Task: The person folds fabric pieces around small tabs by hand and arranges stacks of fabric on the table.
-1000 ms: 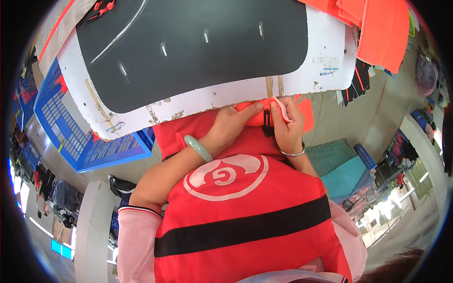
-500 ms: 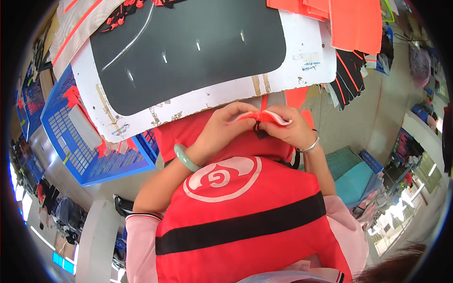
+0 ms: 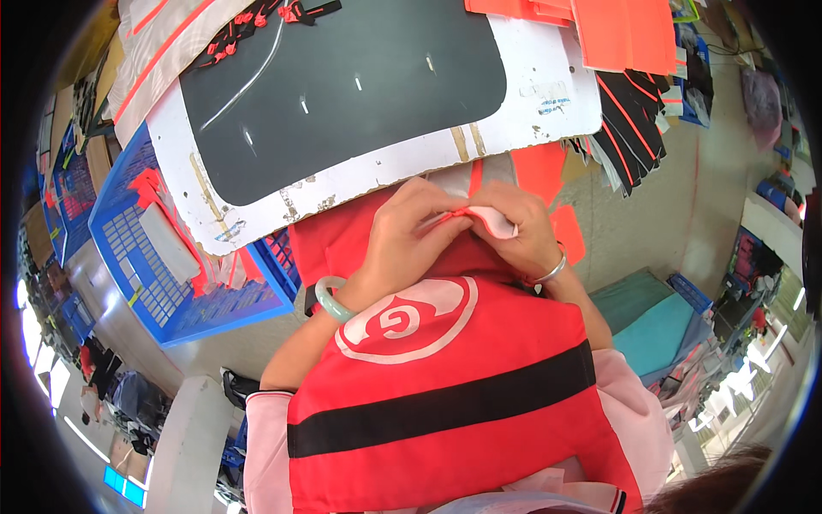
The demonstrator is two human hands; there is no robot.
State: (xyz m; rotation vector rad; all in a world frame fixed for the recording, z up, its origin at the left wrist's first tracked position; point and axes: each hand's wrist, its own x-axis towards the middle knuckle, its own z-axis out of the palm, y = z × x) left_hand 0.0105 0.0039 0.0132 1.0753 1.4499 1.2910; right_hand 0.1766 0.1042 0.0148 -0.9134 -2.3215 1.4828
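Close in front of my red apron, both hands hold a small orange-red fabric piece with a white inner face [image 3: 498, 224]. My left hand [image 3: 409, 236] is closed, thumb and fingers pinching the piece's left end. On its right end my right hand [image 3: 527, 230] is closed the same way, and the white side curls out beneath those fingers. The middle of the piece is gathered narrow between my thumbs. Most of its left part is hidden by my fingers. Both hands are just off the near edge of the worktable [image 3: 368, 167].
Small orange-red knotted pieces with black strips [image 3: 295, 12] lie at the table's far left. Orange fabric sheets [image 3: 623, 34] are stacked at the far right, above black strips with orange lines [image 3: 629, 128]. A blue crate [image 3: 158, 321] with fabric pieces stands left.
The black tails hanging below the piece are no longer visible. My right hand has turned slightly, and the white face shows more. The view has shifted a little.
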